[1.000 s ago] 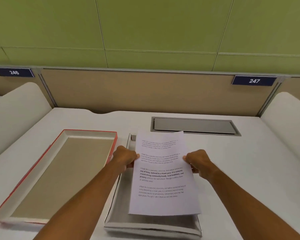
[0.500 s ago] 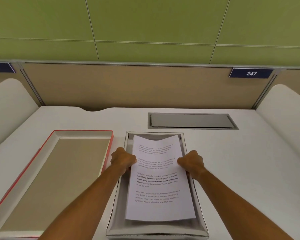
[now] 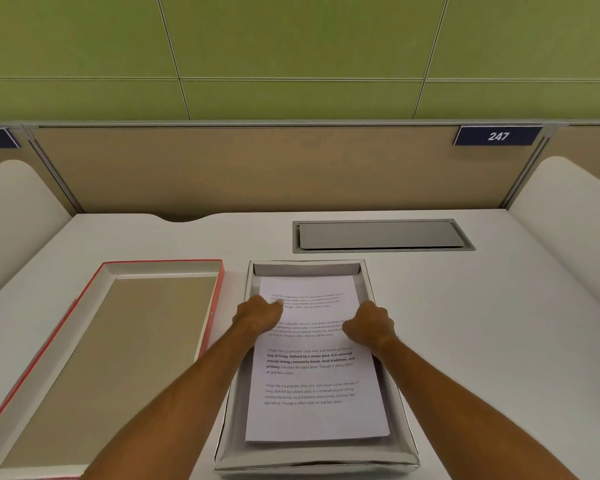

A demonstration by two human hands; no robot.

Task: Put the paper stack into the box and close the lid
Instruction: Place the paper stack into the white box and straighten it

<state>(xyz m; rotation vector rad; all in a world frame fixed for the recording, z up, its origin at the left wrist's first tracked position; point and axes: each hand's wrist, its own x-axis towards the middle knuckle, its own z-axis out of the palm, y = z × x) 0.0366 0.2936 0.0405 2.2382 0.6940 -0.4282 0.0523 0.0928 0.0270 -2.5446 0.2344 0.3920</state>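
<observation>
Paper stack (image 3: 321, 372) lies flat inside the box (image 3: 405, 403) under my curled fingers, left hand (image 3: 258, 317) and right hand (image 3: 369, 325) pinching its side edges, so I let go evenly before reaching left for the lid (image 3: 160, 266).

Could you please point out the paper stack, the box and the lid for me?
paper stack (image 3: 321, 414): head view, lower part of the top sheet.
box (image 3: 305, 268): head view, inside of its far wall.
lid (image 3: 118, 358): head view, brown inner face, lying open-side up to the box's left.
</observation>
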